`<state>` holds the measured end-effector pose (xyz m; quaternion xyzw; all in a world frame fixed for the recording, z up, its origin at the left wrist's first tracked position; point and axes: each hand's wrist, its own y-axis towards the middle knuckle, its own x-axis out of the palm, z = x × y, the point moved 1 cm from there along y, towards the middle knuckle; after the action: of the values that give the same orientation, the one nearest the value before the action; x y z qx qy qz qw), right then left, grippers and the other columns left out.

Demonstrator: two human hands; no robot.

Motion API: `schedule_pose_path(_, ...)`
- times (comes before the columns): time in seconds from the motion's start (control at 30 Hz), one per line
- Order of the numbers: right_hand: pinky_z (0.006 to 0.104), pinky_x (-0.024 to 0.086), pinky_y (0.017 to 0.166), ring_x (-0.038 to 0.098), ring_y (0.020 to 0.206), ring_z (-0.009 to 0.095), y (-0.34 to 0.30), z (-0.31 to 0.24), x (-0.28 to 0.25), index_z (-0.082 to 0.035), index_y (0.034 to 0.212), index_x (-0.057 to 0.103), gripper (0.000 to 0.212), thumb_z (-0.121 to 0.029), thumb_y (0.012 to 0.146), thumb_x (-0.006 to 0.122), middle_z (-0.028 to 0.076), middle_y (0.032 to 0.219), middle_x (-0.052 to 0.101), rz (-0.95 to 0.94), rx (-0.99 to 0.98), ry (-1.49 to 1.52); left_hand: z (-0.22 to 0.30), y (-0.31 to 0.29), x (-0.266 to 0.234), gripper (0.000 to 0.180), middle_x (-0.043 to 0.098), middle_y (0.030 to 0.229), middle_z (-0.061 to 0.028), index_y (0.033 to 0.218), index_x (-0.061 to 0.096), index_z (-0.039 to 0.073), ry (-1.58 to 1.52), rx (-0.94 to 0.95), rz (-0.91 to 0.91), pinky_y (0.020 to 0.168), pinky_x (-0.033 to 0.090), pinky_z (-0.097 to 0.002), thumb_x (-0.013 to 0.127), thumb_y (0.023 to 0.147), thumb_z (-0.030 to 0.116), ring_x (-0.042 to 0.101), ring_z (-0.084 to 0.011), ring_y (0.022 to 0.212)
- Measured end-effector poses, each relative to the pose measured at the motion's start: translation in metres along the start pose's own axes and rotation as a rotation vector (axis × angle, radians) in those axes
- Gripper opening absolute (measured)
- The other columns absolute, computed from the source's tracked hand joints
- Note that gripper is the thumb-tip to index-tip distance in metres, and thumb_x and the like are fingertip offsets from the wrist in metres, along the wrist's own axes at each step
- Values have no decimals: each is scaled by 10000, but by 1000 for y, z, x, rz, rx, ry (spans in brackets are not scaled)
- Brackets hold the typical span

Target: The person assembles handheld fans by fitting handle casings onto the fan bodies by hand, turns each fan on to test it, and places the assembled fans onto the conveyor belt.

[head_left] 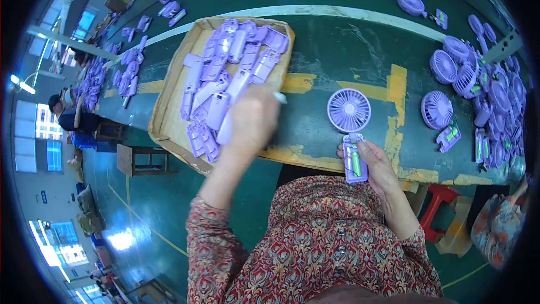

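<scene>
My right hand (380, 170) grips a purple handheld fan (349, 111) by its handle. The round grille points away from me, and the handle is open, with a green cylindrical cell (355, 163) showing inside. My left hand (254, 119), smeared by motion, is over the right side of a shallow cardboard tray (175, 100). Several purple handle shells (218, 110) lie heaped in that tray. A small whitish tip shows by the left fingers; I cannot make out what it is. Whether that hand holds a shell is hidden by the blur.
A big pile of purple fans (498, 98) covers the right end of the green table (326, 39), a single fan (437, 109) beside it. More fans lie along the far strip. A wooden stool (147, 160) and a red stool (440, 205) stand below. Other people sit left and right.
</scene>
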<state>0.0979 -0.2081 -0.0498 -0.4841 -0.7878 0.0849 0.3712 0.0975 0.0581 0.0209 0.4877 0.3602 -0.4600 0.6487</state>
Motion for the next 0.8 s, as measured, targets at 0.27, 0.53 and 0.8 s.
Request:
schedule_pose_path(0.27,296,515,812,608,997,199,12,6,0,32,1182,495,347,-238,972,433,142,1097,610,-48,-57,50,-89,15,-9,332,652,849,-194,916,633,24,464,-244,-309,781,487,-449,712,686,249,629,-348,852)
schedule_pose_path(0.53,289,488,870,592,1040,197,12,5,1,32,1191,476,330,-213,978,416,143,1130,592,-48,-25,91,-95,23,-12,451,646,917,-217,969,639,-7,352,-343,-476,797,474,-438,709,644,298,613,-361,871)
schedule_pose_path(0.8,306,470,903,582,1059,206,12,10,4,33,1200,469,333,-209,976,422,151,1133,590,-4,-36,168,-43,-6,-13,325,620,920,-196,1020,618,-6,210,-150,48,783,460,-443,670,727,124,577,-374,892)
